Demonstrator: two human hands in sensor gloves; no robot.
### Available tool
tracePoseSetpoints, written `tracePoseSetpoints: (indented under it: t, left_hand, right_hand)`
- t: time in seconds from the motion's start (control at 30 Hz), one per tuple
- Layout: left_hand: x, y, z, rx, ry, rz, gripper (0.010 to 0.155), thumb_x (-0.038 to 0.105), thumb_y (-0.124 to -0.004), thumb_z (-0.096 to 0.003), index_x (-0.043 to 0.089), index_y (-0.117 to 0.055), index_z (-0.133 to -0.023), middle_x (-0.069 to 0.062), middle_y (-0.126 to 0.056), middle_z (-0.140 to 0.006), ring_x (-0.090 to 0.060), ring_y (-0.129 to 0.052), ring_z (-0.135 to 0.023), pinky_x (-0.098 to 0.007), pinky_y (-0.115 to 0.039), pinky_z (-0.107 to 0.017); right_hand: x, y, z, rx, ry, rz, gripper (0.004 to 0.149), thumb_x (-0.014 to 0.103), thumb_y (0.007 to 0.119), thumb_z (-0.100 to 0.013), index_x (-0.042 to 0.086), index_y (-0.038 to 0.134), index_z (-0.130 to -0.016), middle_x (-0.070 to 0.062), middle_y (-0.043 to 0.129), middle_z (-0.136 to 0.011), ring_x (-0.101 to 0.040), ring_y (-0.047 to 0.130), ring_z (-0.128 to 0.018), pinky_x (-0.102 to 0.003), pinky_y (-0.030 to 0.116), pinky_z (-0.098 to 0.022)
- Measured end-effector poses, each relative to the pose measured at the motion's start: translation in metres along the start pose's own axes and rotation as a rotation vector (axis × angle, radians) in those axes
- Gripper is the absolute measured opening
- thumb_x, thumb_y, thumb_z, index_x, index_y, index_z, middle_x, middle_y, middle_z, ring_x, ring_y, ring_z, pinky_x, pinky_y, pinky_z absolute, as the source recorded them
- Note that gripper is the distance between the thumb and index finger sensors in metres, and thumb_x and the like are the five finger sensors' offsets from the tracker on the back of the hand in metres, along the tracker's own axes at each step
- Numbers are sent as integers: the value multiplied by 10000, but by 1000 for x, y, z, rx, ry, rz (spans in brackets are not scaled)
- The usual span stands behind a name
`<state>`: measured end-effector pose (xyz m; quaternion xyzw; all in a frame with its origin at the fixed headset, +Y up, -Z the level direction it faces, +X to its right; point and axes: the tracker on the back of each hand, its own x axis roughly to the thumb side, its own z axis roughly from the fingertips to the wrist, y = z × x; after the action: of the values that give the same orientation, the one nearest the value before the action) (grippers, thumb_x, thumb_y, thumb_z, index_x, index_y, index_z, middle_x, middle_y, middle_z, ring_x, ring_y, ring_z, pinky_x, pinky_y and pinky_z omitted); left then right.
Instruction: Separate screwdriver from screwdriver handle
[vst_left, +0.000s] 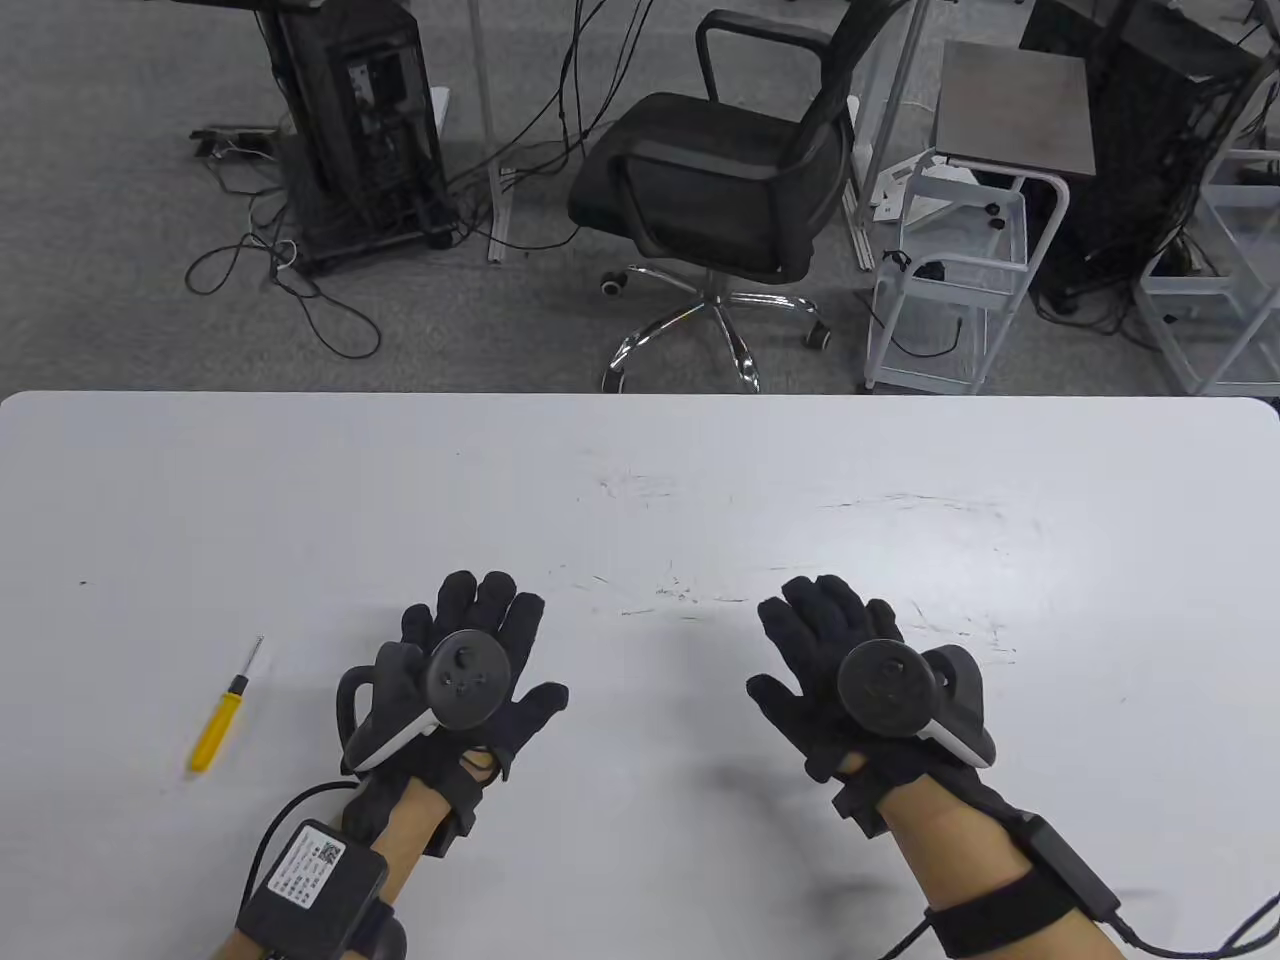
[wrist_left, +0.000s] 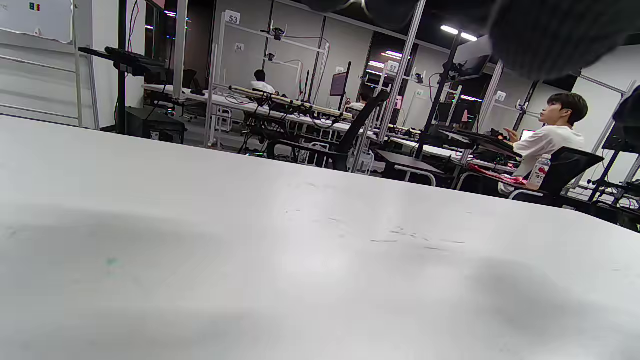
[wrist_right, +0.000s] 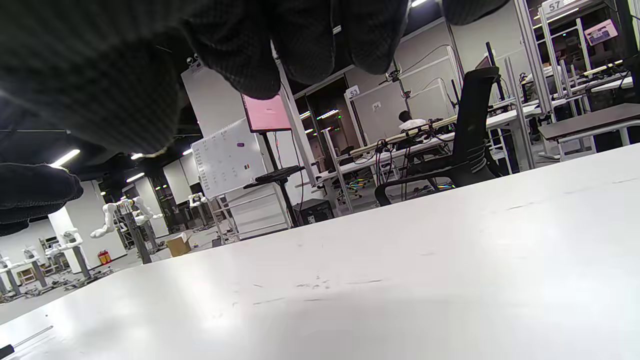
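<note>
A small screwdriver with a yellow plastic handle, a black collar and a thin silver metal shaft (vst_left: 228, 707) is seen lying flat near the left front of the white, lightly scuffed table (vst_left: 640, 480), its shaft pointed away from the person and tilted slightly to the right. The shaft is seated in the handle — the two parts are joined, with the black collar between the yellow grip and the bare metal. The tool is touched by neither hand. The black-gloved left hand (vst_left: 460, 680) is held palm-down just to the right of the screwdriver, fingers spread and holding nothing, a dark round tracker strapped across its back. The black-gloved right hand (vst_left: 850, 680) is placed well apart from the tool, toward the table's right half, likewise palm-down with fingers splayed and nothing in its grasp. In the right wrist view, dark gloved fingertips (wrist_right: 240, 65) are shown hanging above the bare tabletop, and the shaft's silver tip and black collar (wrist_right: 25, 341) can be made out at the lower left corner. In the left wrist view, only a dark blur of glove (wrist_left: 550, 35) is caught along the top edge — the screwdriver is not shown there. Beyond the table's far edge, a black mesh office chair on a chrome base (vst_left: 720, 200) is seen on grey carpet.
</note>
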<state>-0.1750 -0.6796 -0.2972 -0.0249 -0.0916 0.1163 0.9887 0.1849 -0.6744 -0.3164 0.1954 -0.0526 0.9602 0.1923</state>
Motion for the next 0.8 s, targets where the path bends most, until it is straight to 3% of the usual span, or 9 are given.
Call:
tracePoseSetpoints:
  t: [0.8]
  left_hand:
    - [-3, 0, -1, -7, 34, -1, 846, 697, -732, -417, 379, -370, -1112, 55, -274, -1189, -377, -277, -1172, -640, -328, -806]
  right_hand:
    - [3, 1, 1, 15, -10, 10, 740, 558, 848, -521, 218, 554, -1108, -9, 395, -1183, -453, 396, -1128, -723, 319, -746]
